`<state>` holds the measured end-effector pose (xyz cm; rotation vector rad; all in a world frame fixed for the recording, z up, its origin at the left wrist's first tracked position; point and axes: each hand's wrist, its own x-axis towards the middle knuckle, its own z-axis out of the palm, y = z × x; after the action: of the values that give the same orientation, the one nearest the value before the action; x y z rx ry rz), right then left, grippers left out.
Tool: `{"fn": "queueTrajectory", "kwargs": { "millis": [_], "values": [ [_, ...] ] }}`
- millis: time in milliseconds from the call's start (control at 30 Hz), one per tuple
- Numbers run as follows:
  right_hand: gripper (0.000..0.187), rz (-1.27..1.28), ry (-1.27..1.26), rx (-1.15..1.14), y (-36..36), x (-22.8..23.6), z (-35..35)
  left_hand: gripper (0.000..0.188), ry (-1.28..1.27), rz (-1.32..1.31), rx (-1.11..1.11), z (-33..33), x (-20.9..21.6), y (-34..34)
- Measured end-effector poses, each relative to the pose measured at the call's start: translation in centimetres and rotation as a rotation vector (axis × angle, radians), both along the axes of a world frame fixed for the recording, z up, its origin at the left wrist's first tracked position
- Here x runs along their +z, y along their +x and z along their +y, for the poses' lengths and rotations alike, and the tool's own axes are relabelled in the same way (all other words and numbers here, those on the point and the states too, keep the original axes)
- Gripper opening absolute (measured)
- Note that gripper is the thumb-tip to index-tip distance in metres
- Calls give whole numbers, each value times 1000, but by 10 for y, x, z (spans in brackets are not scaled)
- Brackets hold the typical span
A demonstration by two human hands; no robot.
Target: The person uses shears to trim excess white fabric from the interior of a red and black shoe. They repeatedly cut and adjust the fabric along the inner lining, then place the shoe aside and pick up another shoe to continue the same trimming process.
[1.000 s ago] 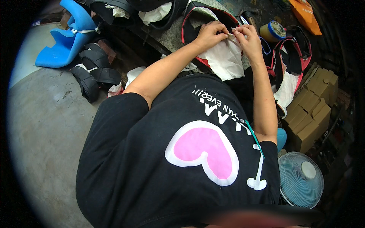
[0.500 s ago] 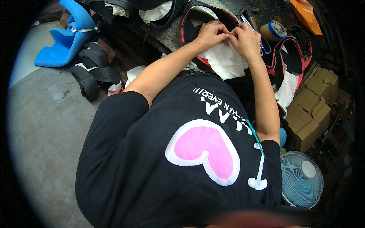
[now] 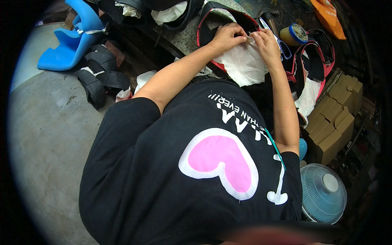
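My left hand [image 3: 229, 37] is closed, its thumb and fingertips pinching the upper edge of a thin white sheet [image 3: 240, 65], cloth or paper. Close beside it, my right hand [image 3: 266, 44] pinches the same edge, its fingers bent inward. The sheet hangs creased toward my body from a black shoe-upper-like piece with red edging [image 3: 201, 25], which curves behind both hands. A red edge also shows under the sheet on its left. My fingers partly cover the exact spot they grip.
A blue-rimmed jar [image 3: 295, 34] and blue-handled scissors [image 3: 285, 50] lie right of my hands. Farther right are another red-edged black piece [image 3: 322, 49], cardboard boxes [image 3: 332, 114] and a fan [image 3: 324, 192]. Black sandals [image 3: 102, 65] and a blue foam sheet [image 3: 67, 49] are at left.
My right hand has drawn slightly down and away from the left, its fingers lower. The white sheet's upper edge shows more between the hands. My left hand stays nearly in place.
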<state>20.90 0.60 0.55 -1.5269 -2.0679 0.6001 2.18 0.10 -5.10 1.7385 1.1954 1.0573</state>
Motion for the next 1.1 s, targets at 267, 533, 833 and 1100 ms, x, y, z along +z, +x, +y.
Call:
{"fn": "queueTrajectory", "kwargs": {
  "millis": [267,533,833,1100],
  "values": [
    [20,-227,14,74,-6,29,-3,19,-22,27,-23,-1,8,-4],
    [16,-335,194,163,-13,19,-7,17,151,108,38,-5,6,1],
    [17,154,-5,106,-4,-2,-4,21,-104,-68,-4,-1,5,-1],
    [19,-210,84,-274,-1,19,12,44,40,-5,155,-11,8,2]
  ]
}}
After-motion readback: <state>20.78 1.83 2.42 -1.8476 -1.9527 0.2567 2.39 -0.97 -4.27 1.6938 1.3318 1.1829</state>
